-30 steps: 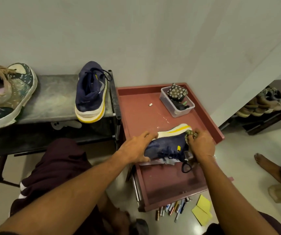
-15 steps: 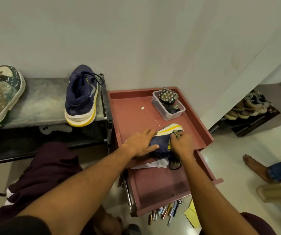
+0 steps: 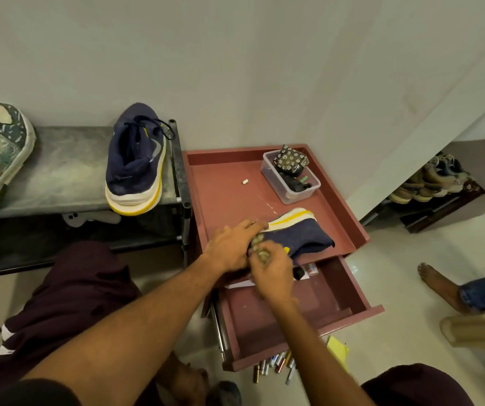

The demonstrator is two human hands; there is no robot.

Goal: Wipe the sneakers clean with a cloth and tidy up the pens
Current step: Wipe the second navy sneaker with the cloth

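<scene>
Head view: wiping underway. The right grip (image 3: 273, 271) pinches the cloth (image 3: 260, 249) against the navy sneaker (image 3: 300, 235) on the red worktop (image 3: 223, 183). The left grip (image 3: 231, 244) lies flat, steadying it. The pens (image 3: 276, 366) lie scattered on the floor, not yet tidied.

Plastic tub (image 3: 300, 196) on red cabinet (image 3: 223, 197)

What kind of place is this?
Probably a home entryway or shoe corner: a rack of shoes by the wall, a navy sneaker on a low bench, and a small red cabinet.
</scene>
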